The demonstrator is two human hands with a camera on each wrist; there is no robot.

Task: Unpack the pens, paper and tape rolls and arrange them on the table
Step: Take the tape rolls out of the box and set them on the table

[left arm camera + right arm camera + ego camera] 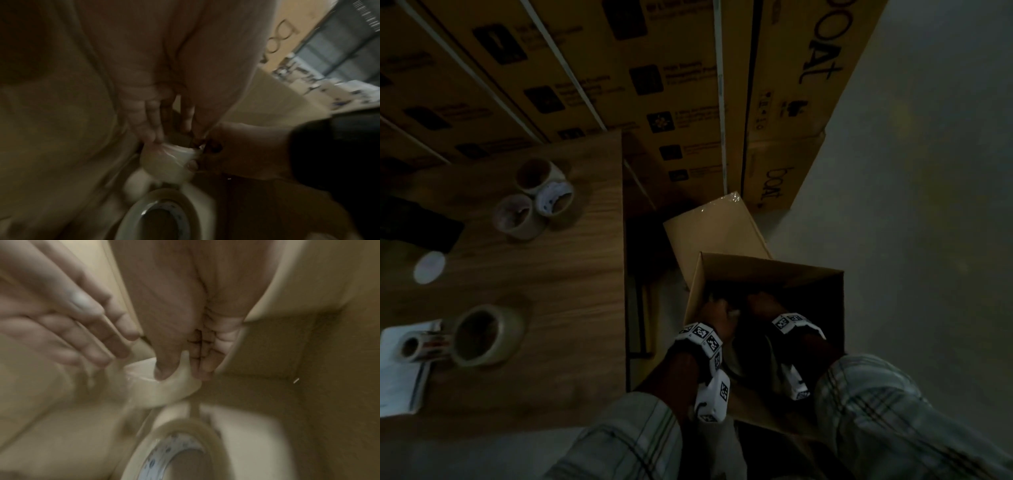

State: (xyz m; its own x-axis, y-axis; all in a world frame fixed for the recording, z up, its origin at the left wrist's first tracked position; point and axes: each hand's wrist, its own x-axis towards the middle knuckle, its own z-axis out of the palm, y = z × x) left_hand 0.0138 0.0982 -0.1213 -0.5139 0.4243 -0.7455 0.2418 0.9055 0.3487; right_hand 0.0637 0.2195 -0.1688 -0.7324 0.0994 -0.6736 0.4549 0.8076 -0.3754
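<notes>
Both my hands are down inside an open cardboard box (756, 270) on the floor. My right hand (179, 371) pinches the rim of a pale tape roll (164, 391) between thumb and fingers. My left hand (98, 337) lays straight fingers (150, 126) on the same roll's (164, 164) other edge. A larger tape roll (176, 451) with a printed core lies lower in the box. On the wooden table (551, 281) stand three tape rolls (537, 174) in a cluster, a big roll (486, 335), and a small roll (412, 346) on white paper (397, 387).
The box stands right of the table's edge, one flap (715, 233) folded outwards. Large printed cartons (619, 68) are stacked behind the table and the box. A white round lid (429, 267) and a dark object (414, 222) lie on the table's left. Grey floor (928, 205) stretches to the right.
</notes>
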